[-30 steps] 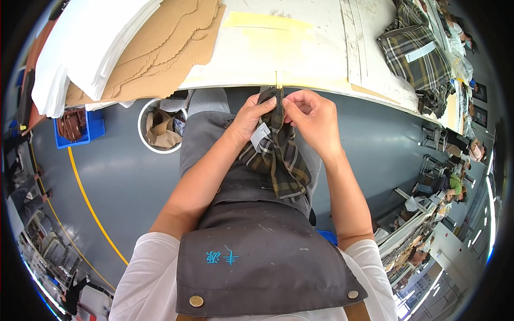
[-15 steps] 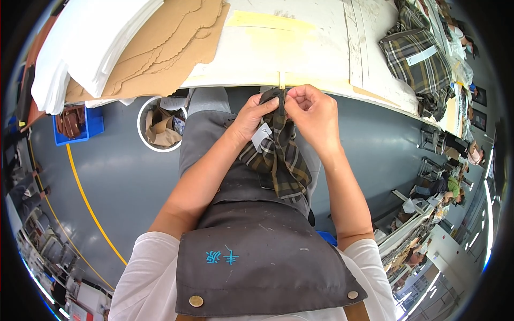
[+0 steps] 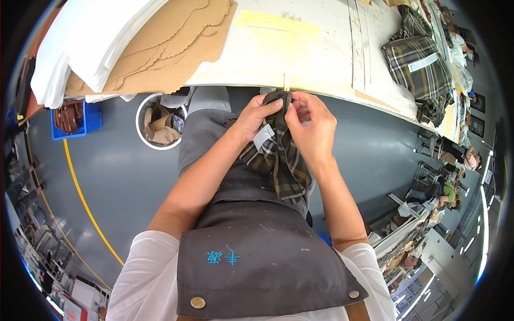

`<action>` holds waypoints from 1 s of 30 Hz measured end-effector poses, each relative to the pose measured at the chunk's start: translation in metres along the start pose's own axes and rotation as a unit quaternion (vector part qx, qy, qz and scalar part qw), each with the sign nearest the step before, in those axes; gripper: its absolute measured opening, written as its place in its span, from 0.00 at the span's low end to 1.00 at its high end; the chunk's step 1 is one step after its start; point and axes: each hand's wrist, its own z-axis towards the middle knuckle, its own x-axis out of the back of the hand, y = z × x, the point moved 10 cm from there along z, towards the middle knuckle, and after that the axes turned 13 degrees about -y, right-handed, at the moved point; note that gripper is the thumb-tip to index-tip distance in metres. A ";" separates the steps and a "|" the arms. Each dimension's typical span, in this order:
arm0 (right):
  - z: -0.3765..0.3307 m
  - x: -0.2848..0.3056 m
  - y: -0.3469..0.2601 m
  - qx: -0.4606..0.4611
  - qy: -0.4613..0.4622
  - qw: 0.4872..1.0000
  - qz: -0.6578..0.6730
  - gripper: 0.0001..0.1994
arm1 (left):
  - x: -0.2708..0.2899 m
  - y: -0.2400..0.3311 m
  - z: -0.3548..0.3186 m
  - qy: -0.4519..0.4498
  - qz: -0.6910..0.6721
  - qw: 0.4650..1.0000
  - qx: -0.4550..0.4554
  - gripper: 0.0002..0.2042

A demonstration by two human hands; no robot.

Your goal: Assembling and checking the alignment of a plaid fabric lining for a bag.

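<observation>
A dark plaid cloth piece (image 3: 289, 179) hangs from both my hands at the near edge of the worktable (image 3: 321, 59). My left hand (image 3: 256, 116) pinches its bunched upper part between thumb and fingers. Close beside it, my right hand (image 3: 310, 120) grips the right edge of the same cloth, thumb against curled fingers. A white paper tag (image 3: 263, 138) lies on the fabric just below my left hand. Right at the table edge, a narrow yellowish strip (image 3: 287, 82) sticks up above the cloth's top; whether it is joined to the cloth I cannot tell.
Brown paper patterns (image 3: 160, 48) and stacked white sheets (image 3: 91, 48) cover the table's left. More plaid fabric (image 3: 420, 67) lies at its right end. Below on the left stand a white round bin (image 3: 142, 125) and a blue crate (image 3: 93, 122). Other people sit far right.
My right hand has shifted slightly down, its thumb now lower along the cloth's edge. The left hand keeps its hold. The whole view has turned a little.
</observation>
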 end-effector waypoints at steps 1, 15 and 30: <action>-0.001 0.000 -0.001 0.011 -0.004 1.000 0.007 0.08 | 0.000 0.000 0.000 0.002 0.004 1.000 0.003 0.10; 0.002 -0.007 0.012 -0.038 0.019 0.999 0.001 0.05 | 0.003 -0.001 -0.001 0.016 0.013 1.000 0.007 0.10; -0.008 -0.014 0.028 -0.066 0.030 0.987 0.143 0.04 | 0.001 0.001 -0.002 0.021 0.028 0.999 0.006 0.10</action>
